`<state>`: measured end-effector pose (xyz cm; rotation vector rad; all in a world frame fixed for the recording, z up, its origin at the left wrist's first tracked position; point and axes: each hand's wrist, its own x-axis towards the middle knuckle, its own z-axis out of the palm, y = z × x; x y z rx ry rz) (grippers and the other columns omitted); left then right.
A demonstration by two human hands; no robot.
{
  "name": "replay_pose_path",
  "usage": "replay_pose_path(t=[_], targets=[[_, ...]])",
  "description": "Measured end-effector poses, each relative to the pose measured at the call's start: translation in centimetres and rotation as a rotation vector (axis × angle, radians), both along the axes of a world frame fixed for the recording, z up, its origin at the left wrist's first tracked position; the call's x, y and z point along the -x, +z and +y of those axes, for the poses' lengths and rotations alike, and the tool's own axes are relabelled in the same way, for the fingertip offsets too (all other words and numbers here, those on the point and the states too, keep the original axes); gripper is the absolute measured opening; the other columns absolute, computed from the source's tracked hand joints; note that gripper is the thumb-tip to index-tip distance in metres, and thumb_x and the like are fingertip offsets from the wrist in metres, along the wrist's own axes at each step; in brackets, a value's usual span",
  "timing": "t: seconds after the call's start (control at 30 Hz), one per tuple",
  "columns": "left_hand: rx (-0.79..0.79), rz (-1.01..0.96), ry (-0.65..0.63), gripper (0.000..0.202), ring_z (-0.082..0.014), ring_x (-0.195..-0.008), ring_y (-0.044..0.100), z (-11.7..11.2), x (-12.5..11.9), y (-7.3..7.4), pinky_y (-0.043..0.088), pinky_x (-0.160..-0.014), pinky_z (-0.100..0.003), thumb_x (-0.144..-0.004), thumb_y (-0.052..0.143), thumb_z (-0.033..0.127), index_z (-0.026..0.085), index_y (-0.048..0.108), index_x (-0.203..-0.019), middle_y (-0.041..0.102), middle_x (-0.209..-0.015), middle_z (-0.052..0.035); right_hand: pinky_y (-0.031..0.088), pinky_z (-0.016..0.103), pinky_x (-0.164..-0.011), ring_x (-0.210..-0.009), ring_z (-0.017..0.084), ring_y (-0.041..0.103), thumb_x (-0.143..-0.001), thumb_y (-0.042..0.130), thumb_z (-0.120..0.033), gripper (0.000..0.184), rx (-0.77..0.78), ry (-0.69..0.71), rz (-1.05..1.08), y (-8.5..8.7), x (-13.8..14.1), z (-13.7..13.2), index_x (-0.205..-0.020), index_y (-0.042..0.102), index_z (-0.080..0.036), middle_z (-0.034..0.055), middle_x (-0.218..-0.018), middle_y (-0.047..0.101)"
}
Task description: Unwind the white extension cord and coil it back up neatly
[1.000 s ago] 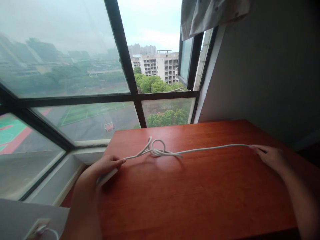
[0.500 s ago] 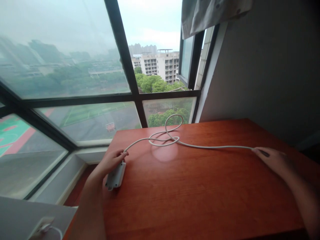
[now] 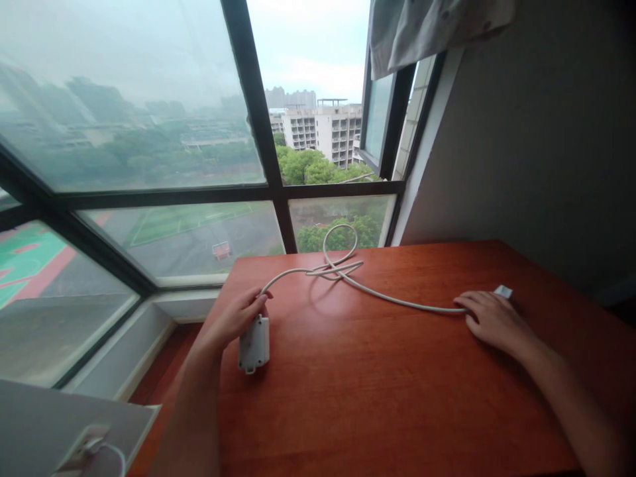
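A white cable [image 3: 397, 301] lies across the red-brown wooden table [image 3: 377, 397]. It forms a loose loop [image 3: 340, 255] near the window edge. My left hand [image 3: 237, 319] is closed on the cable's left end, where it joins a white rectangular block [image 3: 254, 344] that rests near the table's left edge. My right hand [image 3: 493, 322] lies over the cable's right end, fingers curled down on it. A small white plug [image 3: 503, 291] pokes out just beyond the fingers.
A large window with dark frames [image 3: 278, 192] runs along the far and left sides of the table. A grey wall [image 3: 536, 146] stands to the right, and cloth [image 3: 437, 26] hangs at the top. A white socket with a cord [image 3: 82, 450] sits on a grey surface at bottom left.
Both hands have moved inward. The cable went slack and its tight tangle opened into a loose loop nearer the window. The white block came up onto the table.
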<state>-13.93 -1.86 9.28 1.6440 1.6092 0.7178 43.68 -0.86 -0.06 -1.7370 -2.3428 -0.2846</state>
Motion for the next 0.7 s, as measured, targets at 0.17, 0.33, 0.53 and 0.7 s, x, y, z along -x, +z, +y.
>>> replay_pose_path(t=[0.17,0.33,0.53,0.7], targets=[[-0.023,-0.050,0.002,0.046,-0.0147,-0.054,0.050,0.0,-0.7,0.0,0.038,-0.047,-0.023,-0.083,0.048,0.056,0.015,0.060,-0.098,0.063,-0.069,-0.0024,0.042,0.040,-0.099,-0.115,0.025,0.055,-0.078,0.047,-0.014,0.043,0.077,0.198,0.173,0.8,8.4,1.3,-0.117,0.063,-0.021,0.0084,-0.124,0.062],[-0.012,-0.146,0.002,0.038,-0.0152,-0.057,0.052,0.0,-1.3,0.3,0.038,-0.050,-0.023,-0.082,0.052,0.051,0.015,0.058,-0.093,0.063,-0.068,-0.0024,0.043,0.037,-0.098,-0.111,0.025,0.055,-0.087,0.051,-0.023,0.034,0.165,0.262,0.325,1.6,17.7,5.0,-0.119,0.061,-0.017,0.0113,-0.119,0.063],[-0.062,-0.276,0.081,0.038,-0.0145,-0.056,0.052,0.1,-2.4,0.6,0.039,-0.052,-0.023,-0.080,0.055,0.049,0.014,0.059,-0.095,0.055,-0.062,0.0014,0.044,0.035,-0.094,-0.104,0.023,0.058,-0.090,0.050,-0.016,0.027,0.237,0.241,0.449,1.8,25.5,7.9,-0.111,0.067,-0.016,0.0121,-0.109,0.065],[-0.179,0.099,0.230,0.041,-0.0159,-0.049,0.050,0.6,-1.3,0.2,0.033,-0.048,-0.024,-0.081,0.049,0.054,0.016,0.064,-0.083,0.051,-0.053,0.0012,0.045,0.029,-0.091,-0.099,0.019,0.061,-0.088,0.051,-0.010,0.029,0.341,0.484,0.606,2.0,24.0,5.4,-0.107,0.070,-0.021,0.0072,-0.106,0.067]])
